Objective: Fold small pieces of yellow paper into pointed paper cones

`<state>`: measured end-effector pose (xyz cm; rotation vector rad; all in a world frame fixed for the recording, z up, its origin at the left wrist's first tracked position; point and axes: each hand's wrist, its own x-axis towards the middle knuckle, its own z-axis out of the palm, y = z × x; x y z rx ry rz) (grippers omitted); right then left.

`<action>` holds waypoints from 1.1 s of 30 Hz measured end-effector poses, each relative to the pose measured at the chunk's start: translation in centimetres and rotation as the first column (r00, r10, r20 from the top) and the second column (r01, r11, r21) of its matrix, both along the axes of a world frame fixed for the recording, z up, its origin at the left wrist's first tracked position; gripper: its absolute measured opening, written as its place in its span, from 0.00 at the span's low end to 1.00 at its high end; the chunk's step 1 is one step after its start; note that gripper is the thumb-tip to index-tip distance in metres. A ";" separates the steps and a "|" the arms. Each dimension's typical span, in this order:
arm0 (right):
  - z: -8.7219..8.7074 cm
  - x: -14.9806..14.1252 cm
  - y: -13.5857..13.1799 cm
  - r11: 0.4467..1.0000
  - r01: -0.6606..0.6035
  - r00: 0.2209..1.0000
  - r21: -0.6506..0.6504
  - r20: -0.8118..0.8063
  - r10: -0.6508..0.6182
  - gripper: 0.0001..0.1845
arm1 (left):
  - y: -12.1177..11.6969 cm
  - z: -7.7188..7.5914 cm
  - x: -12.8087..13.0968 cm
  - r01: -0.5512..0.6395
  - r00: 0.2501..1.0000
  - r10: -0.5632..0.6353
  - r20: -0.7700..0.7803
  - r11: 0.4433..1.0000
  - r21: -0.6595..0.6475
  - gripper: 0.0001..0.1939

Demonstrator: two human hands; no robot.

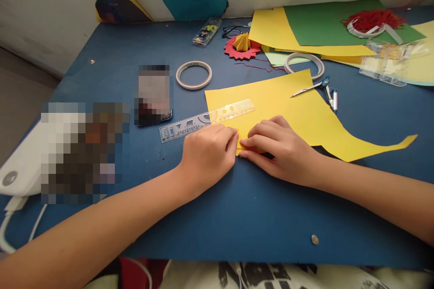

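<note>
Yellow paper piece (239,146) sits a little off the middle of the head view, toward 4 o'clock, at the near edge of a larger yellow sheet (281,99); fingers cover much of it, so I cannot tell whether it is fully separate. It looks small and folded, and should be very light, dry and thin, a bit stiffer where layers overlap, yet easy to crease or tear. Its edges seem the place to take hold, with a thumb and fingertip pinch and little pressure.

Taking the piece as the clock's centre, the left hand (210,151) lies at 9 o'clock, its fingers curled in and its thumb closed against the forefinger on the paper's left side. At 3 o'clock, the right hand (280,149) pinches the other side, fingertips on top and thumb at the near edge, barely parted, with the remaining fingers loosely bent. A clear ruler (203,118) lies at 10 o'clock, partly on the sheet, and a compass (325,82) at 2 o'clock, partly over the sheet.
</note>
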<state>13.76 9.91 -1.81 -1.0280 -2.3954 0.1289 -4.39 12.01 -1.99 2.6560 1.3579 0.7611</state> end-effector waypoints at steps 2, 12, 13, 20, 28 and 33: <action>0.0 0.0 0.0 1.000 -0.004 1.000 -0.007 0.006 0.004 0.06 | 0.0 0.0 -0.1 0.025 1.000 -0.025 0.001 0.999 0.019 0.09; -0.1 0.0 -0.1 1.000 -0.001 1.000 0.002 -0.001 0.001 0.07 | -1.2 0.9 -1.9 0.210 0.971 -0.197 -0.138 0.974 0.087 0.12; -0.1 0.1 0.0 1.000 0.000 1.000 0.005 -0.002 0.000 0.07 | -1.1 1.0 -2.0 0.234 0.964 -0.217 -0.152 0.967 0.105 0.12; -0.1 0.1 -0.1 1.000 0.020 1.000 0.020 -0.004 -0.020 0.06 | -0.9 1.3 -2.0 0.370 0.915 -0.331 -0.231 0.916 0.156 0.14; -0.2 0.2 0.0 0.999 0.031 0.999 0.024 -0.011 -0.031 0.06 | -0.9 1.4 -2.4 0.365 0.925 -0.350 -0.148 0.926 0.097 0.13; -0.3 0.2 -0.1 0.996 0.031 0.999 0.088 0.015 -0.033 0.06 | -0.7 1.4 -2.5 0.377 0.923 -0.371 -0.100 0.925 0.053 0.13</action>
